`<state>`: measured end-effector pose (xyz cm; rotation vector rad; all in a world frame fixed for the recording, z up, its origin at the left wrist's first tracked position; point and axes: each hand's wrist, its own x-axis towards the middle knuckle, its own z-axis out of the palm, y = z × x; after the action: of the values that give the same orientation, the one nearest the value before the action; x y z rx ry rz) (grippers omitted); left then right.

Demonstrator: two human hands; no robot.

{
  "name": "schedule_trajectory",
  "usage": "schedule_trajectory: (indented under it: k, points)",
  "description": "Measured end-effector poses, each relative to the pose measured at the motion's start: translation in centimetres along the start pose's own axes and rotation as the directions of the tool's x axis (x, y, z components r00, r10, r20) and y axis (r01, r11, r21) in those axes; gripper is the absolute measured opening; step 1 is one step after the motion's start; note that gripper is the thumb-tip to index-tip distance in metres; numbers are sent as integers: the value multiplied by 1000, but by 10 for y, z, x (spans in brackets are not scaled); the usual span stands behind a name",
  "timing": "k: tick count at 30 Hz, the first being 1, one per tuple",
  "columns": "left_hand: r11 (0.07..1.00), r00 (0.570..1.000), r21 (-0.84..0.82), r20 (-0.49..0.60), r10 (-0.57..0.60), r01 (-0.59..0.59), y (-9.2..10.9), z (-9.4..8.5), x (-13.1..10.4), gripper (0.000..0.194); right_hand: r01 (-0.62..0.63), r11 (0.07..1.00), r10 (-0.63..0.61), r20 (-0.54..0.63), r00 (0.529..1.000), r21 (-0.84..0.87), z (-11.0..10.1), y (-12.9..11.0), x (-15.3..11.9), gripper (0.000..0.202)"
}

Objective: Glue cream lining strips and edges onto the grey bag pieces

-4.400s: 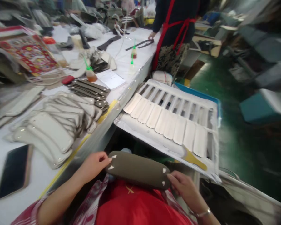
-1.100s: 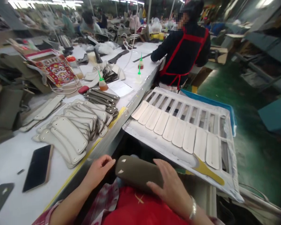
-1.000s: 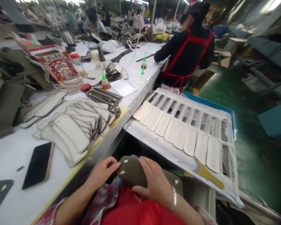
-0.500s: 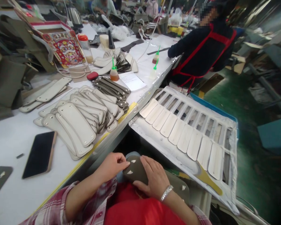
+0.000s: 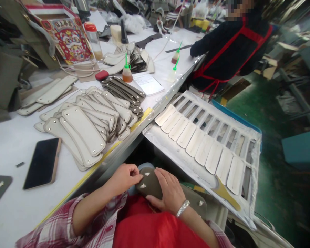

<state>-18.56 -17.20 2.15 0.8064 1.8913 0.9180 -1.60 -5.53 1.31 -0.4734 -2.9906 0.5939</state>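
Observation:
On my lap lies a long grey-brown leather panel point(image 5: 153, 186) with rounded ends and small pale tabs near its corners. My left hand point(image 5: 127, 179) pinches the panel's left end between thumb and curled fingers. Across its middle rests my right hand point(image 5: 169, 191), fingers laid over the far edge and thumb on the near side, holding it. The right forearm and wrist cover part of the panel. To the left, a pile of cream panels point(image 5: 84, 127) with metal studs at their ends spreads over the white table point(image 5: 7, 148).
A slatted rack point(image 5: 181, 172) holds a row of cream panels point(image 5: 205, 148) and a yellow scraper-like tool point(image 5: 226, 194). On the table are a phone point(image 5: 42, 163), dark panels point(image 5: 124, 90), green-tipped bottles point(image 5: 127, 74) and a paper pad point(image 5: 148, 83). A co-worker point(image 5: 229, 51) sits at the far right.
The view has tilted and shifted slightly, so the table items sit a little higher in the picture. Both hands keep nearly the same places on the panel.

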Motion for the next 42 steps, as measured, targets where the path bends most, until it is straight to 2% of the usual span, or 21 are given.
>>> schedule_trajectory:
  k: [5,10,16,22,26,31,33,34,37,39,40,42]
  points:
    - [1000,1000,3,-7,-10,10,-3,3,3,20,-54,998,54,11,998,8,4,-8,9,86]
    - [999,999,6,24,-32,32,-3,4,5,20,-73,996,74,-18,997,45,9,-14,18,80]
    - [996,999,72,8,45,-45,0,0,8,15,-72,996,73,-17,997,58,11,-15,22,72]
    - [996,996,40,60,72,-74,-7,-1,13,10,-50,998,49,39,998,27,5,-15,21,78]
    - [986,991,115,61,118,-124,-11,-1,14,13,-38,999,41,77,996,-37,-3,0,0,90]
    - [921,977,327,69,200,-212,0,-9,9,18,-103,990,113,102,988,-100,-19,36,-55,90]
    - [851,949,426,74,305,-307,11,-8,5,30,-117,987,129,107,986,-115,-25,45,-73,90]
    - [798,920,472,89,381,-375,17,-5,4,37,-122,986,134,108,985,-118,-27,47,-78,91]
    - [574,781,557,251,572,-600,32,17,3,60,-145,984,156,100,983,-108,-28,49,-86,94]
    - [436,699,568,409,587,-698,36,36,6,76,-160,983,167,80,983,-89,-26,49,-86,94]
    - [385,679,579,467,566,-719,36,44,7,83,-162,984,168,70,983,-79,-25,50,-86,93]
    - [316,681,623,522,513,-716,36,57,10,89,-158,985,162,57,985,-64,-23,51,-87,92]
